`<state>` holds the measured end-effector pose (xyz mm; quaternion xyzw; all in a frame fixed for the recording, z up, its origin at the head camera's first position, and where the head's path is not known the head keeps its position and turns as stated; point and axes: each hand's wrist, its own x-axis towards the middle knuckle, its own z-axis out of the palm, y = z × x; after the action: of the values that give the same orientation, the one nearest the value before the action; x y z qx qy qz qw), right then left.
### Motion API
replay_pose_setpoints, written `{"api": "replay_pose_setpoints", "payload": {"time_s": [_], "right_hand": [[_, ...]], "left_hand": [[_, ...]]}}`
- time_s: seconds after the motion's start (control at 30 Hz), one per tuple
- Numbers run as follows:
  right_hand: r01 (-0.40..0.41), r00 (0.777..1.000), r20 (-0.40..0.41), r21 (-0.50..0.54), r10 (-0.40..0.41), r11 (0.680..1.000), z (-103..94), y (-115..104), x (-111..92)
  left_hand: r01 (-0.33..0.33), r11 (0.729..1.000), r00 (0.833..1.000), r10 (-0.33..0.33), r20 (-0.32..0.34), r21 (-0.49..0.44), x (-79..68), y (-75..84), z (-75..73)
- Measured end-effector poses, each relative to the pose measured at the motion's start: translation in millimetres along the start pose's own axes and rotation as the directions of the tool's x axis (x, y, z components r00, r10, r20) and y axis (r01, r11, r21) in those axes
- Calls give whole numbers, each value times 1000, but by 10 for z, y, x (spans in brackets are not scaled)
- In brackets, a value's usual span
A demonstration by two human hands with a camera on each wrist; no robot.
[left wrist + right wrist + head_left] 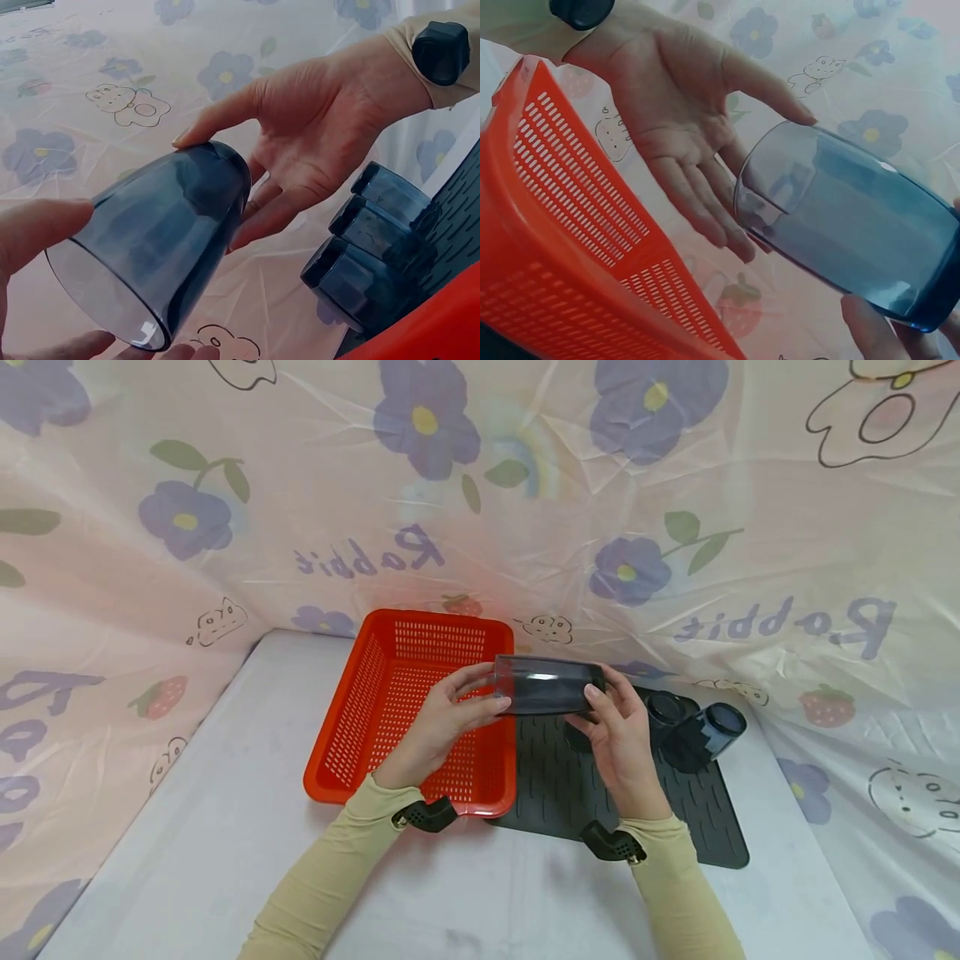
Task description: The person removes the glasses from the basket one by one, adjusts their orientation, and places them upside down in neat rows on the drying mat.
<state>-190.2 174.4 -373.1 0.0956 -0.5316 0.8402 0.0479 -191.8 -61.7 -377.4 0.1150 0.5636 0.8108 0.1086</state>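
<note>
A blue-grey tinted drinking glass (551, 687) lies on its side in the air between both hands. The left hand (442, 718) pinches its clear rim end, thumb against the near side and fingers behind. At the thicker, darker base end, the right hand (622, 735) grips with thumb and fingers. In the left wrist view the glass (161, 225) tilts with its mouth toward the lower left. The right wrist view shows the left hand's thumb on the outside of the glass (847, 217) near the rim, its palm facing the camera.
Below the left hand stands an orange-red perforated plastic basket (337, 735). To its right a dark ridged mat (543, 785) lies on the white table (225, 827). Three similar tinted glasses (360, 281) stand on the mat, partly behind the right hand in the head view. Printed fabric (525, 527) hangs around the table.
</note>
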Motion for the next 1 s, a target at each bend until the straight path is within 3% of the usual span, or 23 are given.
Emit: {"api": "replay_pose_setpoints", "payload": {"time_s": [0.33, 0.57, 0.7, 1.0], "right_hand": [[33, 999, -38, -66, -35, 997, -6, -71, 12], [78, 994, -65, -133, -87, 988, -103, -119, 6], [98, 990, -82, -226, -119, 969, -160, -125, 21], [137, 978, -106, -335, -182, 932, -258, -124, 69]], "left_hand": [[-19, 998, 1000, 17, 26, 65, -28, -1, -121], [-14, 996, 999, 18, -44, 83, -66, 24, -336], [-4, 994, 997, 14, -81, 113, -99, 46, -471], [12, 990, 993, 4, -114, 141, -131, 115, -610]]}}
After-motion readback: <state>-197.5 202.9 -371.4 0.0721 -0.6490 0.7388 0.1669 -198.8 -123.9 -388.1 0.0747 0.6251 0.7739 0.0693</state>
